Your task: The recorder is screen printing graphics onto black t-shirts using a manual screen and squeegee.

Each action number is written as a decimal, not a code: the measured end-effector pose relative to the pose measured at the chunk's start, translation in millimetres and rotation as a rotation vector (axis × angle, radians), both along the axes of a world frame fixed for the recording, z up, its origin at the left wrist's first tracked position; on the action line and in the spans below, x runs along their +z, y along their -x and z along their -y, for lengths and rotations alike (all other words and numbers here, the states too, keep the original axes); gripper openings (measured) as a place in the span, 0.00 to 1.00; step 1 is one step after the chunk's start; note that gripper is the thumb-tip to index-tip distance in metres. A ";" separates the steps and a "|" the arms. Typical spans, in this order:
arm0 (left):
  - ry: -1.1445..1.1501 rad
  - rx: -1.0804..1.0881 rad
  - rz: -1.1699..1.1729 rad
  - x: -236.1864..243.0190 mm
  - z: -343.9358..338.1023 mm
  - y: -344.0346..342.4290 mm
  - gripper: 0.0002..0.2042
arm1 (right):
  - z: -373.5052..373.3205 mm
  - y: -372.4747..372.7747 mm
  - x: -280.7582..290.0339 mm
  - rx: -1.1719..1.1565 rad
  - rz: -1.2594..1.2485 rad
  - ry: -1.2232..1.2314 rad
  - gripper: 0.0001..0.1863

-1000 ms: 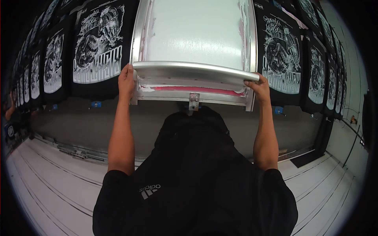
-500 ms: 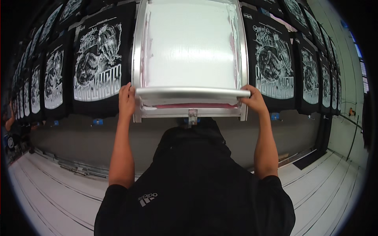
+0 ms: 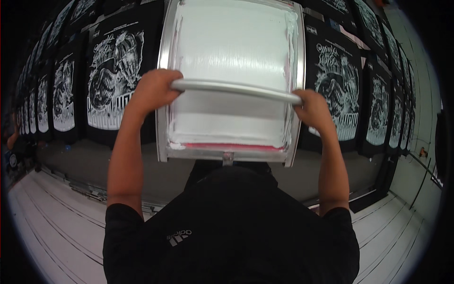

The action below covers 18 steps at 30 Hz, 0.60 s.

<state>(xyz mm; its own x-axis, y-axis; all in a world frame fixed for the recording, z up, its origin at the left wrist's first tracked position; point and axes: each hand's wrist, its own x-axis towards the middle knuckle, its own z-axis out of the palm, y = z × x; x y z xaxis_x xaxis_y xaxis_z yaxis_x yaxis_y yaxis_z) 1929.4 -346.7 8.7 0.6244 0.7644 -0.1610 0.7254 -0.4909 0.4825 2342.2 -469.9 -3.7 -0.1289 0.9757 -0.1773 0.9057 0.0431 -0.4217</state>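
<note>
A long silver squeegee bar (image 3: pixel 236 92) spans a metal-framed printing screen (image 3: pixel 229 47) coated with thick white ink, with pink streaks along its edges. My left hand (image 3: pixel 156 90) is closed on the bar's left end, over the frame's left side. My right hand (image 3: pixel 312 106) grips the right end, beside the frame's right rail. The bar lies over the lower middle of the screen, slightly tilted down to the right. A metal bracket (image 3: pixel 228 157) is at the frame's near edge.
Black shirts with white graphics hang or lie in rows on both sides, left (image 3: pixel 113 80) and right (image 3: pixel 336 85). Another person's arm (image 3: pixel 13 139) shows at the far left edge. A grey band (image 3: pixel 354 163) runs below, above a white floor (image 3: pixel 66 217). A pale wall is at right.
The bar has moved from the screen's near edge up onto the white ink, my hands going with it; the left hand has swung farther forward and inward. The frame sits lower in view.
</note>
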 end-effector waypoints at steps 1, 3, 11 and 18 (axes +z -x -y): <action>0.014 0.050 0.007 -3.8 -26.1 -6.6 0.10 | -30.3 -6.8 -1.1 0.005 0.001 -0.012 0.14; -0.114 0.044 0.068 -23.4 -78.5 -16.1 0.11 | -93.0 -19.7 -6.2 0.045 0.105 -0.049 0.16; -0.563 0.072 0.112 -94.3 -204.9 -54.7 0.14 | -244.0 -42.1 -80.5 0.066 0.395 -0.345 0.12; -0.443 0.012 0.060 -105.3 -79.1 -24.2 0.20 | -113.2 -8.3 -95.5 0.095 0.331 -0.244 0.14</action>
